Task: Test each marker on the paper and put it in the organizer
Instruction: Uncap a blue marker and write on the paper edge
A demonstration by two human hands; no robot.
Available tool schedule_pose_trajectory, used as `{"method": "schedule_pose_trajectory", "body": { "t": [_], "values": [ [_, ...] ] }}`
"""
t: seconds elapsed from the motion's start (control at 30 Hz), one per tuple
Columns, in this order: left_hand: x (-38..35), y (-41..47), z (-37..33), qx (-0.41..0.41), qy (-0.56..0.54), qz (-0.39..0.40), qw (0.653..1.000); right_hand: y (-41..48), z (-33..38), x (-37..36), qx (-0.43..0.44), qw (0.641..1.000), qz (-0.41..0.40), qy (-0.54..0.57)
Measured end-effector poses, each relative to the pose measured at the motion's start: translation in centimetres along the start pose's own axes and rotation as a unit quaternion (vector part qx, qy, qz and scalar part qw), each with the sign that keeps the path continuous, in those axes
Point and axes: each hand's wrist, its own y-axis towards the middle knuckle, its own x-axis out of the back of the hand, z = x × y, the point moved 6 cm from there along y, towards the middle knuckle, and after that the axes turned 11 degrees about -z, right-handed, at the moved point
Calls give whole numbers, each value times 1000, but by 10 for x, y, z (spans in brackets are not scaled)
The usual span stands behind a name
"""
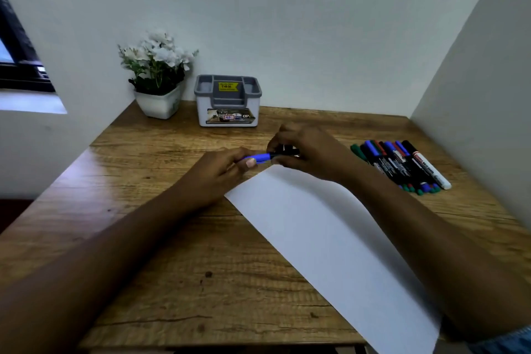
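Note:
Both my hands hold one blue-capped marker [263, 157] just above the far corner of the white paper [321, 238]. My left hand [221, 172] pinches the blue cap end. My right hand [307, 149] grips the black barrel, which its fingers mostly hide. The grey and white organizer [228, 103] stands at the back of the desk, beyond the hands. Several more markers [402, 164] with blue, red, green and black caps lie in a row to the right.
A white pot of white flowers [158, 77] stands in the back left corner beside the organizer. White walls close in the wooden desk [178, 282] at the back and on the right. A window is at the far left.

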Motion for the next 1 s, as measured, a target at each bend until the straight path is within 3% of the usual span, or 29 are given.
{"method": "schedule_pose_trajectory", "body": {
  "t": [0.13,0.33,0.47,0.53,0.6,0.67,0.8,0.9,1.0],
  "values": [
    [5,5,6,11,-24,-23,999,4,14,0,56,996,-42,-48],
    [28,12,-5,-107,53,-51,991,10,18,8,68,995,-68,-39],
    [27,16,-8,-144,92,-55,984,12,22,9,68,995,-51,-45],
    [44,17,9,-109,106,-92,984,8,6,20,33,995,-71,-58],
    [74,17,30,-19,21,-176,984,-1,-26,41,-49,991,-114,-45],
    [84,17,33,6,-45,-221,974,-10,-41,41,-108,990,-94,-10],
    [49,20,14,-30,-28,-126,991,-3,-17,8,-133,984,-31,117],
    [55,14,17,-45,-30,-104,993,-4,-16,7,-206,933,-34,294],
    [55,8,1,-126,28,-49,990,-8,-15,4,-303,791,-75,526]
  ]
}}
